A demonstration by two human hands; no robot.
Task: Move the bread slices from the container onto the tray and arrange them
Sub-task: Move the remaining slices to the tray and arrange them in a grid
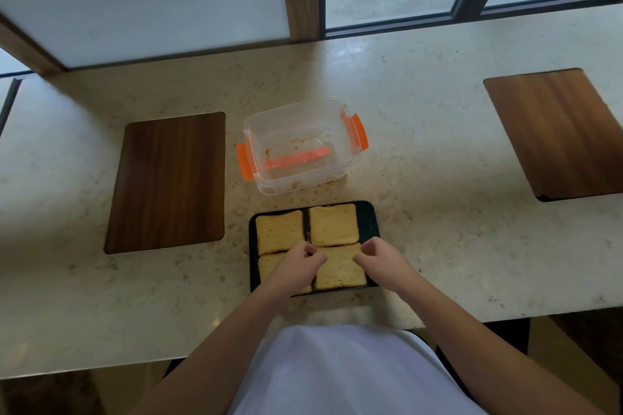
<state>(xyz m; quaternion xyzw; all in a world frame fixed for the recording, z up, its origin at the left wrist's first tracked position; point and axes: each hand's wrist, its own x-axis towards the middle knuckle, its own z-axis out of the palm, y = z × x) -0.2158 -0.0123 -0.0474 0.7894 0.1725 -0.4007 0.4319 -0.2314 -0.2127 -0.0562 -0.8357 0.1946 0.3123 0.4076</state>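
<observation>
A black tray [369, 216] lies on the counter close to me, with several toasted bread slices laid in a grid. The far-left slice [279, 231] and far-right slice [333, 224] lie flat. My left hand [298, 264] partly covers the near-left slice [268, 263]. Its fingertips pinch the far left corner of the near-right slice [338, 271]. My right hand [381, 258] pinches that slice's far right corner. The clear container [296, 148] with orange latches stands behind the tray, holding only crumbs.
A dark wooden board [168, 182] is set into the counter to the left, and another wooden board [559, 131] sits at the right. Crumbs lie between container and tray. A window wall runs behind the counter, whose front edge is near my body.
</observation>
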